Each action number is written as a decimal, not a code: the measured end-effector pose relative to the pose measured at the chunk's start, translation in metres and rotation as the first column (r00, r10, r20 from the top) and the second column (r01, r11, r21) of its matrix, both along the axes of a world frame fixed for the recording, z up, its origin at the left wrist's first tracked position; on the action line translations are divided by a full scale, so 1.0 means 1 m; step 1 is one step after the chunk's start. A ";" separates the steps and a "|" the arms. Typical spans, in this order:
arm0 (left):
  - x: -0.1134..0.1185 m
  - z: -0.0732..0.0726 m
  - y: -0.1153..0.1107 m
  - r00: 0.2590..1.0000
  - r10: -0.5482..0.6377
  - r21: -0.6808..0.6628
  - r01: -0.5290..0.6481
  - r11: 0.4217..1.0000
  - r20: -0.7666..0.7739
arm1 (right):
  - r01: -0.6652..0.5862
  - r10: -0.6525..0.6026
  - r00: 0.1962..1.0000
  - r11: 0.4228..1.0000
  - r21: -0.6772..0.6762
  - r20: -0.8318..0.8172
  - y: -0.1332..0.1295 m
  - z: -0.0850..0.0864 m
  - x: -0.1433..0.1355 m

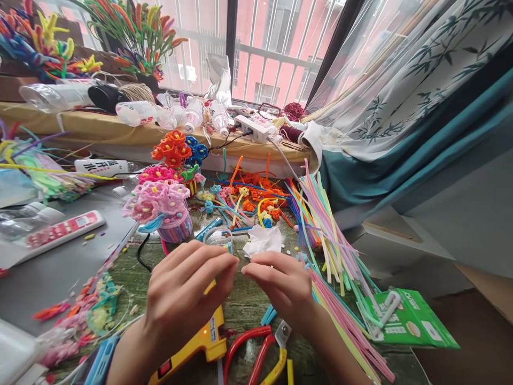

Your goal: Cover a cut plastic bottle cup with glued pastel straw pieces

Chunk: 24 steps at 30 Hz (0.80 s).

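My left hand (188, 291) is closed, its fingertips pinched together above the table. A tiny blue-green and yellow bit (229, 247) shows at those fingertips, too small to name. Just across a narrow gap, my right hand (284, 283) has its fingers pressed together; whatever they may hold is hidden. Under my left hand lies a yellow hot glue gun (216, 334) with a small orange light. Red-handled pliers (256, 347) rest below my right hand, beside a yellow handle (276, 369). Beyond the fingers are a clear round container (217, 237) and a crumpled white tissue (262, 240).
A pot of pink pipe-cleaner flowers (176, 227) stands left of centre. Loose pipe-cleaner stems (328, 224) spread along the right, near a green packet (417, 321). Orange pipe-cleaner pieces (254, 184) lie at the back. A power strip (252, 128) sits on the sill.
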<state>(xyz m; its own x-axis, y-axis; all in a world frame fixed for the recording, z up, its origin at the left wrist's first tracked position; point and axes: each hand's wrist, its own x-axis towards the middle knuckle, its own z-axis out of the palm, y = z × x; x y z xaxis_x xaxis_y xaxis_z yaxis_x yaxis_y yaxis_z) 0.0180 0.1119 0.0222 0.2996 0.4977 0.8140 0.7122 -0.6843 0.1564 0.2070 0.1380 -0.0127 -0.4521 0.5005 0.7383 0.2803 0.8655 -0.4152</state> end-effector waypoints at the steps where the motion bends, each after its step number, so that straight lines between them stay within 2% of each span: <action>1: 0.000 0.001 0.001 0.999 0.025 -0.031 -0.024 0.999 0.025 | 0.003 -0.003 1.000 1.000 -0.008 -0.002 -0.001 -0.001 0.001; 5: -0.004 -0.002 0.006 0.982 0.187 -0.190 -0.178 0.966 0.030 | 0.055 -0.055 0.998 0.998 -0.001 -0.034 -0.001 -0.002 0.000; 9: -0.015 -0.010 0.013 0.914 0.401 -0.297 -0.402 0.866 -0.070 | 0.154 -0.152 0.988 0.985 -0.076 0.028 0.006 -0.004 -0.003; 13: -0.025 -0.015 0.018 0.749 0.595 -0.225 -0.658 0.719 -0.290 | 0.206 -0.164 0.953 0.968 -0.147 0.255 0.014 -0.015 -0.009; 15: -0.028 -0.017 0.020 0.681 0.623 -0.155 -0.713 0.684 -0.384 | 0.214 -0.149 0.921 0.966 -0.147 0.360 0.016 -0.023 -0.012; 16: -0.028 -0.018 0.021 0.675 0.615 -0.138 -0.711 0.689 -0.408 | 0.223 -0.148 0.905 0.964 -0.147 0.399 0.017 -0.027 -0.014; 18: -0.027 -0.020 0.023 0.729 0.548 -0.169 -0.651 0.740 -0.410 | 0.248 -0.159 0.880 0.957 -0.148 0.447 0.017 -0.033 -0.016; 21: -0.024 -0.023 0.025 0.866 0.338 -0.294 -0.454 0.841 -0.370 | 0.275 -0.173 0.873 0.947 -0.166 0.457 0.018 -0.040 -0.017; 24: -0.021 -0.025 0.027 0.903 0.148 -0.374 -0.311 0.874 -0.404 | 0.262 -0.163 0.898 0.944 -0.201 0.408 0.018 -0.043 -0.017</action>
<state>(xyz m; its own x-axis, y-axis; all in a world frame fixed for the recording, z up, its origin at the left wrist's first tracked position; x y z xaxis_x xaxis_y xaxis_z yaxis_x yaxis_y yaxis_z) -0.0030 0.1388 -0.0023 0.3577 0.8561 0.3729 0.9021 -0.4200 0.0989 0.1902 0.1564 -0.0556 -0.5350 0.7585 0.3720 0.6252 0.6516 -0.4296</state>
